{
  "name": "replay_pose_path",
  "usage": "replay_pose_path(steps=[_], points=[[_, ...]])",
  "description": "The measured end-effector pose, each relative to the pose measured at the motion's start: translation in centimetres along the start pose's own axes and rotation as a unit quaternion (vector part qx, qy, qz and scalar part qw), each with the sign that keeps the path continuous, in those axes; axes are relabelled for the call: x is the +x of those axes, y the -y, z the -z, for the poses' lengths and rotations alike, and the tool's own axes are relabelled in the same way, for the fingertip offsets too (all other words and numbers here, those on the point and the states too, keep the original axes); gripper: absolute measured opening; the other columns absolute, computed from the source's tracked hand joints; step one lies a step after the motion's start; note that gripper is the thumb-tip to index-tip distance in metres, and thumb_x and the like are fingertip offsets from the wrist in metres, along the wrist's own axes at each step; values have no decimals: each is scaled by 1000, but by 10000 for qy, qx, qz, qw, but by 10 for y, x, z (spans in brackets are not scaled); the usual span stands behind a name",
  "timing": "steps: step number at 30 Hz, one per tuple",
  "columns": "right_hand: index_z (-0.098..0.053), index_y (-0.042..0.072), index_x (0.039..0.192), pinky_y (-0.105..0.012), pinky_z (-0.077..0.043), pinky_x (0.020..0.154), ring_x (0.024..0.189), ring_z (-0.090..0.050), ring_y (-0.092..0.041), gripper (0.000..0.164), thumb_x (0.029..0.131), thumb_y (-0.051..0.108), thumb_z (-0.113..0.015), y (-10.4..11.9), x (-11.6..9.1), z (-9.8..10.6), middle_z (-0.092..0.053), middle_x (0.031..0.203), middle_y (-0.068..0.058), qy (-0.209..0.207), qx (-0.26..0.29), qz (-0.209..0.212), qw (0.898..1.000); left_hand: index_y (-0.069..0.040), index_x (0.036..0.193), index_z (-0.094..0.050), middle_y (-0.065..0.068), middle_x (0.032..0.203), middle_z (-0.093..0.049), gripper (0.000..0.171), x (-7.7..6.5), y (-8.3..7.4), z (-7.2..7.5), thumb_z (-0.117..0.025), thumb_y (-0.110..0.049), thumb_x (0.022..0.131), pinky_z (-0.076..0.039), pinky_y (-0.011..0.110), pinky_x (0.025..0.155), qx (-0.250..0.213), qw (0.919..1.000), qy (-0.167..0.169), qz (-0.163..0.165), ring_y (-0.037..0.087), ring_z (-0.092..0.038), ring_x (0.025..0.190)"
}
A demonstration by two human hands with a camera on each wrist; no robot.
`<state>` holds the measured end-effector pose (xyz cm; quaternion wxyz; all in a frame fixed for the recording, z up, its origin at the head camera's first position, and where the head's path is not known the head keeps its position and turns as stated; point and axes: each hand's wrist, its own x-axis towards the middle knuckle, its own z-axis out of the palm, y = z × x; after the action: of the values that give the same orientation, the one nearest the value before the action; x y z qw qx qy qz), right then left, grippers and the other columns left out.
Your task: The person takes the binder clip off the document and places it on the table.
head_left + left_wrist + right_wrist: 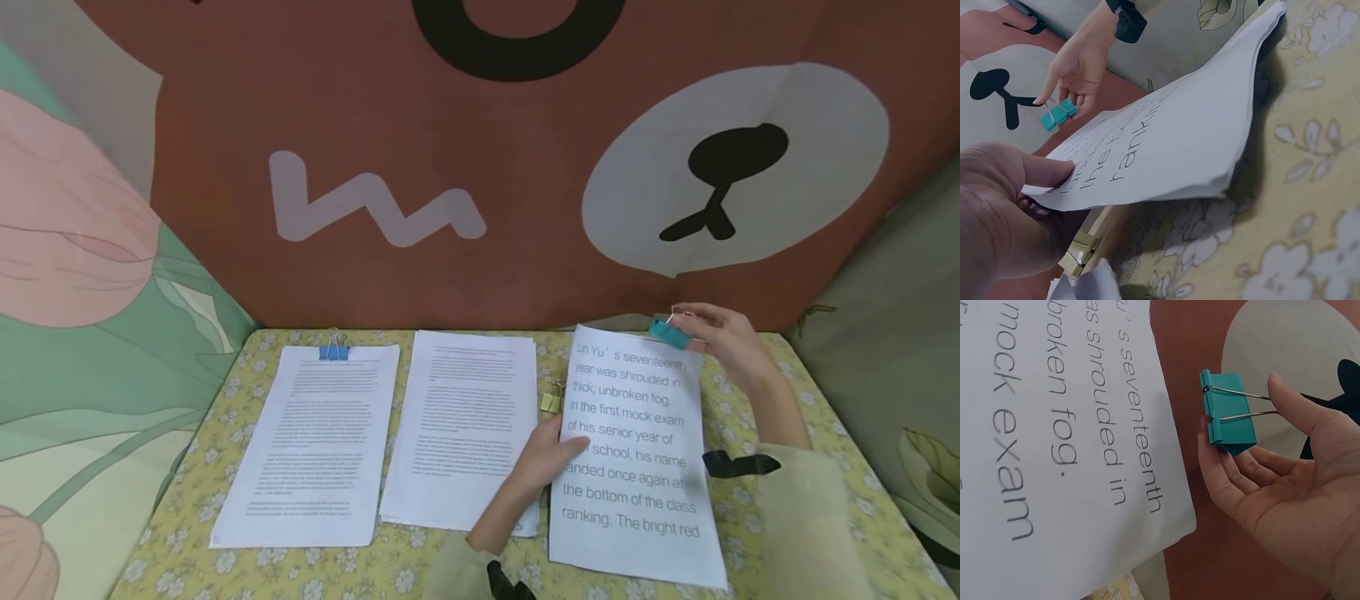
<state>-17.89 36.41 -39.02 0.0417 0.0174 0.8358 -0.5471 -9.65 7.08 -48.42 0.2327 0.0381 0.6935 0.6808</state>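
Observation:
My left hand (546, 457) pinches the left edge of a stack of large-print paper (630, 475), thumb on top. In the left wrist view the stack (1191, 144) is lifted off the cloth on that side. Beyond the top edge of the stack, my right hand (723, 342) holds a teal binder clip (669, 333) between thumb and fingers. The right wrist view shows the teal binder clip (1229, 415) apart from the paper's edge, the thumb on its wire handles. Left of the stack sits a yellow binder clip (551, 400).
A small-print paper stack (472, 417) lies in the middle. Farther left, another stack (311, 450) has a blue binder clip (333, 348) on its top edge. Everything lies on a yellow floral tablecloth (180, 533). A brown cartoon-print backdrop (525, 267) stands behind the table.

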Motion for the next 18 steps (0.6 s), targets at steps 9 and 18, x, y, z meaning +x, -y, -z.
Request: replay_pose_path(steps=[9, 18], points=[[-43, 3, 152, -14, -50, 88, 115, -51, 3, 60, 106, 40, -58, -13, -10, 9, -40, 151, -10, -90, 74, 38, 9999, -10, 117, -71, 3, 87, -75, 20, 1, -1, -3, -65, -10, 98, -60, 33, 68, -81, 9998, 45, -158, 22, -74, 73], [-33, -3, 157, -14, -50, 85, 108, -56, 3, 68, 107, 37, -57, -30, -23, 19, -47, 140, 3, -59, 19, -114, 9999, -8, 121, -70, 3, 90, -74, 24, 3, -1, -9, -64, -8, 97, -59, 31, 71, -139, 9995, 118, -260, 20, -74, 76]])
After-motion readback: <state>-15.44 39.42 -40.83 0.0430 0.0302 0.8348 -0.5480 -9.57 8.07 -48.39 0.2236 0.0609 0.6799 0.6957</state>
